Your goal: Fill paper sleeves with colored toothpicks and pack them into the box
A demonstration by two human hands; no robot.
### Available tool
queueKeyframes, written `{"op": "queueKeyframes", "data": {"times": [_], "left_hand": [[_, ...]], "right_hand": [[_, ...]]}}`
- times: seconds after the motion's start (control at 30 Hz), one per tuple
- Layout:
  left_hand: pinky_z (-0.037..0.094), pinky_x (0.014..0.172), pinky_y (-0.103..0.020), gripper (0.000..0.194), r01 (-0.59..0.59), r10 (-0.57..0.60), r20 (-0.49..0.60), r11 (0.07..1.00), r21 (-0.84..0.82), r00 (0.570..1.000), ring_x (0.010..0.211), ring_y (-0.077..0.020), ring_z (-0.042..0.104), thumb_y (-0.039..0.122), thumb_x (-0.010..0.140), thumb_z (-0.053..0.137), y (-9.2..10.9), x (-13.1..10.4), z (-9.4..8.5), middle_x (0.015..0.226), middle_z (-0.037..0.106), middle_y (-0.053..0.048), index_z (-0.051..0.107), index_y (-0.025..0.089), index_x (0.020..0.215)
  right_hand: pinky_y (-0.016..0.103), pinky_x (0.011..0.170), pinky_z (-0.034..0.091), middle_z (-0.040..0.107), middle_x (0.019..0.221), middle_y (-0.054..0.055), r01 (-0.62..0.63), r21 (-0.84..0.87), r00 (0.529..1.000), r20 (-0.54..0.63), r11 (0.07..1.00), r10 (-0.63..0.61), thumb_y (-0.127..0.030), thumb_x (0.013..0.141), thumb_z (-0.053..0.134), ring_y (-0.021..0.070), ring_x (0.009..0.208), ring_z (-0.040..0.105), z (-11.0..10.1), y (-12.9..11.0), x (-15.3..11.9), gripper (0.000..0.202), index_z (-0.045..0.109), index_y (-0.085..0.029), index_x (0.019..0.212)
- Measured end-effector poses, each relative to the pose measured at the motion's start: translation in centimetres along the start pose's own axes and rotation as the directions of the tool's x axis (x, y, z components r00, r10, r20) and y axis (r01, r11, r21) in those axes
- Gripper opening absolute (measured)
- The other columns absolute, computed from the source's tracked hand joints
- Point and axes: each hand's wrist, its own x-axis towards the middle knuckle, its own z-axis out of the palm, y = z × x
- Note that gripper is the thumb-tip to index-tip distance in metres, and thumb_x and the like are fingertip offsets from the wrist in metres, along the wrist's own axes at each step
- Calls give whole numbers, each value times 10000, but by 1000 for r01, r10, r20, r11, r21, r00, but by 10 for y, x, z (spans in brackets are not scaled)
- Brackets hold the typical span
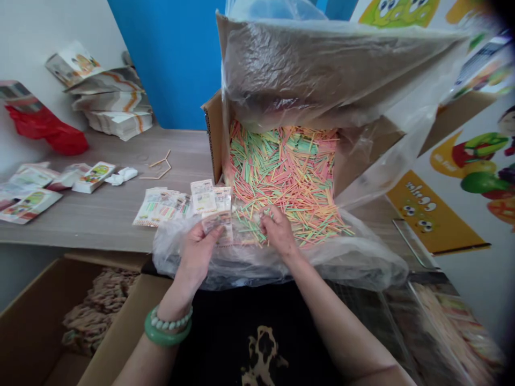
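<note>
A cardboard box (216, 142) lined with clear plastic (341, 64) holds a heap of thin pink, green, yellow and orange sticks (281, 171). At the front edge of the heap, my left hand (201, 244) pinches a small clear printed packet (223, 222) between thumb and fingers. My right hand (277, 230) is just to its right, fingers curled together over the sticks; what they grip is too small to make out. Several printed packets (161, 206) lie on the table left of the box, and another packet (203, 197) rests beside its front corner.
The grey table (108, 214) carries stacked cartons (118, 115), a red bag (48, 131), a small white box (94, 177), crumpled tissue (121, 176) and loose sticks (161, 170). Below left, an open carton (120, 327) holds brownish bundles (100, 305).
</note>
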Motion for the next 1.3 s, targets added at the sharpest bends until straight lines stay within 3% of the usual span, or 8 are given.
{"op": "queueKeyframes", "data": {"times": [0.13,0.27,0.43,0.63,0.8,0.93,1.07,1.3], "left_hand": [[512,756,-314,162,-31,-63,323,960,279,944,799,-206,658,328,771,671,-9,-3,2,807,727,-33,724,184,824],[441,655,-284,123,-118,-101,423,880,461,900,680,-184,584,279,765,603,-18,2,2,655,629,5,662,194,699],[477,773,-317,211,-102,-105,455,907,408,884,814,-218,640,287,790,588,-25,7,-4,845,729,-29,733,192,909],[480,819,-335,220,-67,-107,435,928,366,894,856,-234,660,294,782,612,-27,7,-6,902,758,-44,748,183,914],[498,821,-341,201,-43,-117,447,942,332,887,847,-233,672,279,769,660,-24,5,-6,891,769,-44,761,172,906],[538,819,-342,213,82,-90,275,996,39,957,838,-220,695,298,750,748,-12,-1,1,895,778,-59,766,163,914],[547,879,-339,321,-26,56,93,954,-298,994,929,-207,701,298,731,794,0,5,15,1027,774,-60,753,186,1029],[475,1020,-371,340,-73,55,239,995,65,969,1115,-246,652,237,757,738,-9,12,30,1131,753,-74,756,197,1094]], "right_hand": [[316,780,450,720,975,111,12,-552,973,199,834,117,-287,936,432,250,935,656,-10,-7,3,236,635,-193,1011],[330,752,449,731,1012,149,38,-668,958,235,743,162,-289,900,506,286,958,673,0,-12,7,238,647,-179,1058],[287,722,435,702,933,56,-67,-447,979,144,892,145,-313,865,465,222,891,640,-10,5,19,205,642,-210,879],[272,668,402,548,698,-14,-74,-64,997,12,995,75,-390,805,490,183,731,537,-22,22,23,175,532,-229,752],[257,593,359,450,590,-59,-19,378,999,-16,926,27,-453,796,534,142,595,434,-28,13,24,231,463,-240,745],[271,679,430,598,715,-34,45,562,997,29,826,-75,-422,829,541,147,694,542,-14,0,18,203,473,-239,774],[321,726,488,621,711,-29,94,562,982,82,822,-168,-397,873,508,173,692,598,20,-4,5,159,471,-257,809],[382,849,500,705,990,53,176,326,980,27,929,-195,-350,782,594,262,953,642,49,12,4,253,620,-237,1007]]}}
